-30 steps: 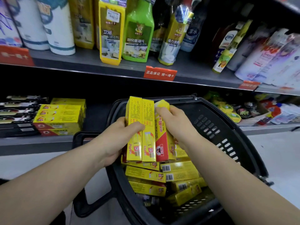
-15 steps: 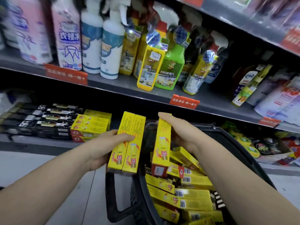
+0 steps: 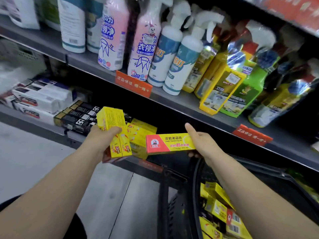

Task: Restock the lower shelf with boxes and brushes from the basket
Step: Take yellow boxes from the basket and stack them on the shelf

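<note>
My left hand (image 3: 101,140) grips a pair of upright yellow shoe-polish boxes (image 3: 114,130) in front of the lower shelf (image 3: 43,130). My right hand (image 3: 202,144) holds one yellow-and-red box (image 3: 169,143) level, its long side facing me, just right of the yellow boxes stacked on the shelf (image 3: 139,133). The black basket (image 3: 195,187) sits at the lower right with several more yellow boxes (image 3: 219,209) inside. I cannot pick out any brushes.
Black boxes (image 3: 79,116) and white boxes (image 3: 41,99) fill the lower shelf to the left. The shelf above carries spray bottles (image 3: 181,57) and orange price tags (image 3: 133,83). Grey floor (image 3: 112,195) lies below, left of the basket.
Both hands lifted away from the basket toward the lower shelf. My right hand turned its box from upright to level. The view swung left and up.
</note>
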A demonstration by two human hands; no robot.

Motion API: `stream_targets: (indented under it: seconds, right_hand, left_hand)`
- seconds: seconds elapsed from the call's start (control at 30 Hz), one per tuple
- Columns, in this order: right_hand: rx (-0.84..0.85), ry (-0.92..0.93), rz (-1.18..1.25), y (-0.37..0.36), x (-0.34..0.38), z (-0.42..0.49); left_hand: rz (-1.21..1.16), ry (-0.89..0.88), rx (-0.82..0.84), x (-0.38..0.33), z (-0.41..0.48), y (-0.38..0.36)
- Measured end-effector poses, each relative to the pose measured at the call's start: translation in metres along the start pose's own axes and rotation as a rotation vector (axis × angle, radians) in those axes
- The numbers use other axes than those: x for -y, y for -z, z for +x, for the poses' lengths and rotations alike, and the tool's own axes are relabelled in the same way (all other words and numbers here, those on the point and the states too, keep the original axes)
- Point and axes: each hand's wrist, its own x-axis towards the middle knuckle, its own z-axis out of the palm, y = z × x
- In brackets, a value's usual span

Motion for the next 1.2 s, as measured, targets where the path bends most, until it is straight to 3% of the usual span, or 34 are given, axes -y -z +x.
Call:
stream_targets:
  seconds: [0.17, 0.43, 0.53, 0.63, 0.9, 1.07, 1.2]
  right_hand:
    - [0.076, 0.039, 0.024, -0.032, -0.004, 0.042]
    - [-0.018, 0.127, -0.043, -0.086, -0.007, 0.132]
    - [-0.019, 0.177, -0.235, -0.099, -0.009, 0.164]
    - [0.074, 0.166, -0.392, -0.111, -0.014, 0.186]
    - [0.348, 0.128, -0.462, -0.133, -0.036, 0.201]
    - [0.421, 0.132, -0.515, -0.136, -0.03, 0.201]
    - [0.358, 0.221, -0.759, -0.138, -0.012, 0.189]
  left_hand:
    - [0.07, -0.006, -0.025, 0.007, 0.033, 0.003]
    - [0.135, -0.025, -0.065, 0.013, 0.072, -0.002]
    - [0.125, 0.003, -0.059, 0.016, 0.083, -0.004]
    - [0.089, 0.026, -0.059, 0.018, 0.091, -0.004]
    - [0.018, 0.068, -0.012, 0.022, 0.102, -0.013]
    - [0.005, 0.101, 0.016, 0.022, 0.104, -0.019]
    - [0.003, 0.133, 0.059, 0.02, 0.1, -0.022]
